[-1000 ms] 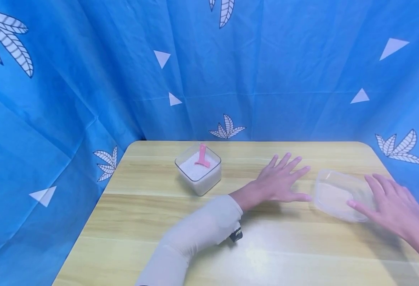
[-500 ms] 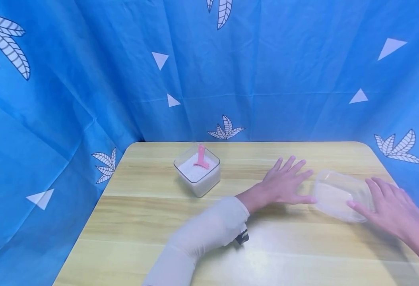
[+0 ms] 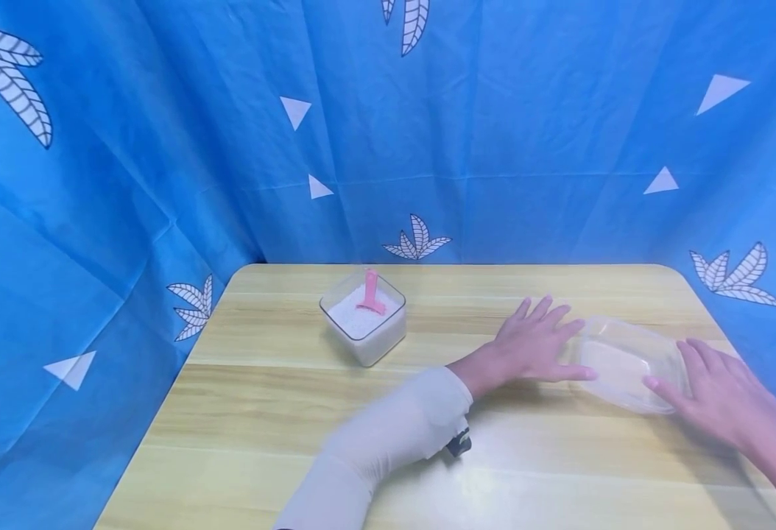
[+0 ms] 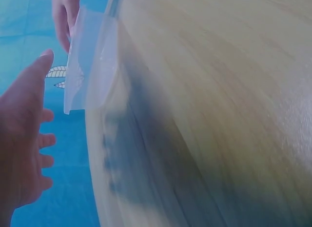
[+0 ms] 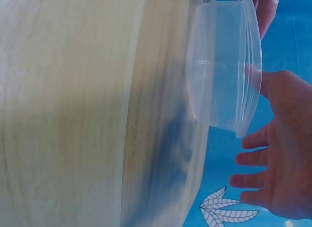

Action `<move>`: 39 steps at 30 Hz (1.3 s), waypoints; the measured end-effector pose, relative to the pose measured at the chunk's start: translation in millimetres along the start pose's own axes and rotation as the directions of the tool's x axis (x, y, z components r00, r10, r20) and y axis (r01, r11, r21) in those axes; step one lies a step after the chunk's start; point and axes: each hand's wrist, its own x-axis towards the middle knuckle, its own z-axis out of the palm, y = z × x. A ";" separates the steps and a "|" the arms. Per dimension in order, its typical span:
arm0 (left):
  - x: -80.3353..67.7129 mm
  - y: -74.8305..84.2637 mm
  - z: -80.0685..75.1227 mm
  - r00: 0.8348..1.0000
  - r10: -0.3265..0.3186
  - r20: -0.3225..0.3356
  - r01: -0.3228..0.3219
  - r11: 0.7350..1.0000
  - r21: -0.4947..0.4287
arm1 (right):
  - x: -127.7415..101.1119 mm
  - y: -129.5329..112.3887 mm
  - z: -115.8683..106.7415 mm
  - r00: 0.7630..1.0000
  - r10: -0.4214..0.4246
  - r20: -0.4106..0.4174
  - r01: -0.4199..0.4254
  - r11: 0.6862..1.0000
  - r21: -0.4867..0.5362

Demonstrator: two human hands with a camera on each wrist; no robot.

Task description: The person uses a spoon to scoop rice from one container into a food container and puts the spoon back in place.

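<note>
— Where is the clear tub (image 3: pixel 626 362)?

— On the counter (image 3: pixel 255 412), toward its right end, sitting between the two hands.

— And the left hand (image 3: pixel 537 342)?

— Flat and spread on the wood, grip wide, fingers straight. The thumb lies against the tub's near-left wall; it seems to touch, though the blurred left wrist view leaves that unsure.

— The right hand (image 3: pixel 726 390)?

— Also wide, fingers loosely extended at the tub's right side, the thumb tip on its rim. Neither hand is wrapped around it.

— Anything else?

— A square clear box of white grains (image 3: pixel 364 324) stands well to the left, a pink scoop (image 3: pixel 371 292) upright in it.
</note>
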 end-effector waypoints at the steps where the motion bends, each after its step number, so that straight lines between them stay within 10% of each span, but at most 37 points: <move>1: 0.7 1.1 0.8 1.000 -0.002 0.003 0.002 1.000 0.000 | -0.3 0.2 0.1 1.000 0.006 0.005 -0.006 1.000 0.001; 28: 15.6 10.5 9.6 0.999 -0.010 0.049 0.011 1.000 -0.014 | 7.4 5.3 4.4 0.999 -0.001 0.040 0.000 1.000 0.021; 39: 25.0 19.1 12.6 0.999 0.019 -0.044 -0.019 1.000 -0.002 | 6.3 5.0 5.1 0.992 0.029 0.119 -0.039 0.996 0.077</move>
